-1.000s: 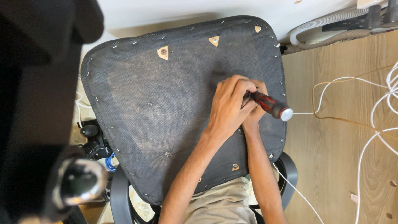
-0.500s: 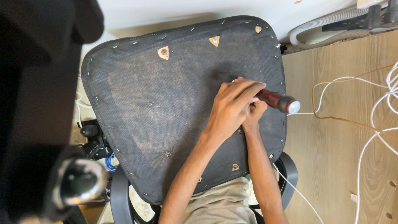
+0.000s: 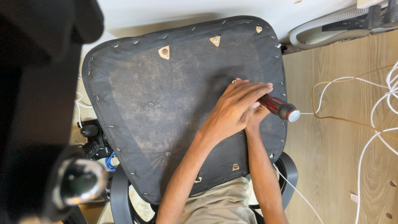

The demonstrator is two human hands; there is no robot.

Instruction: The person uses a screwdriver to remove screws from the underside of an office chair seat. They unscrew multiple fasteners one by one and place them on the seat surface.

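A black fabric chair seat [image 3: 166,103] lies with its underside up, staples along its rim. My left hand [image 3: 234,108] rests on its right part, fingers stretched over the front of a screwdriver [image 3: 280,108] with a red and black handle and a silver end cap. My right hand [image 3: 253,117] sits under the left one and grips the handle from below; most of it is hidden. The screwdriver's tip is covered by my left hand. Two triangular cut-outs with screws [image 3: 164,52] [image 3: 214,40] show near the seat's far edge.
White cables [image 3: 373,112] and a tan wire loop over the wooden floor [image 3: 331,166] at the right. A grey ribbed hose [image 3: 323,23] lies at the back right. A black chair column with a shiny end [image 3: 78,182] fills the left foreground. A black armrest [image 3: 290,170] sits below the seat.
My left hand's fingers have uncurled and now lie flatter across the screwdriver. The handle swung slightly up and then back down to the right. The seat has not moved.
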